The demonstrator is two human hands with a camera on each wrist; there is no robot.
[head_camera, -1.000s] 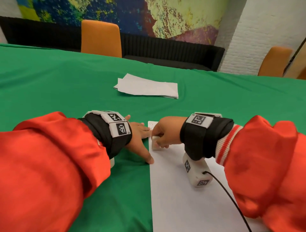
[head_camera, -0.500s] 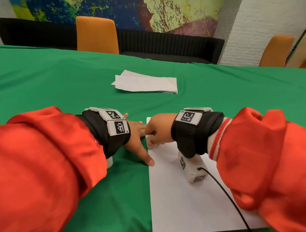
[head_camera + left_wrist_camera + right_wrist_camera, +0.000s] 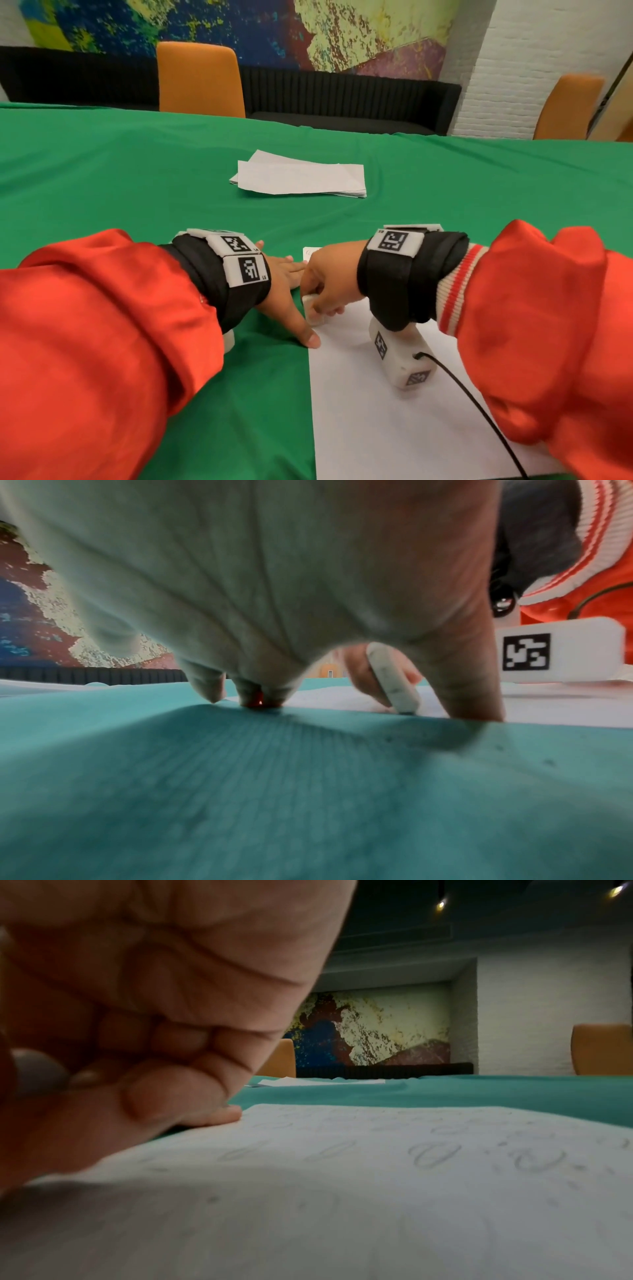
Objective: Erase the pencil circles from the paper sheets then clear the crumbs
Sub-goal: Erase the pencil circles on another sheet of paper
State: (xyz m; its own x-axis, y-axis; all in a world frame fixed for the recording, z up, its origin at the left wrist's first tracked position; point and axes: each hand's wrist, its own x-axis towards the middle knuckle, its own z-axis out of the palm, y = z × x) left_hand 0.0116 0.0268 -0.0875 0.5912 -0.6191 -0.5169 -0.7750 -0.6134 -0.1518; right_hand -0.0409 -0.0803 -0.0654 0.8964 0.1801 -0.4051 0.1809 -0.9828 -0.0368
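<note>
A white paper sheet [image 3: 394, 404] lies on the green tablecloth in front of me. My right hand [image 3: 325, 281] grips a white eraser [image 3: 313, 313] and presses it on the sheet near its left edge. In the left wrist view the eraser [image 3: 394, 679] stands tilted, its tip on the paper. My left hand [image 3: 284, 287] lies flat, fingers spread, with its thumb on the sheet's left edge. Faint pencil circles [image 3: 435, 1153] show on the paper sheet [image 3: 342, 1204] in the right wrist view, with small dark crumbs near them.
A stack of white paper sheets [image 3: 298, 178] lies farther back at mid-table. Orange chairs [image 3: 200, 78] stand behind the table's far edge, one more chair [image 3: 568, 106] at the right. A black cable [image 3: 479, 404] trails from the right wrist camera over the sheet.
The right hand with the eraser has shifted slightly left and toward me along the sheet's left edge. The left hand stays pressed in place.
</note>
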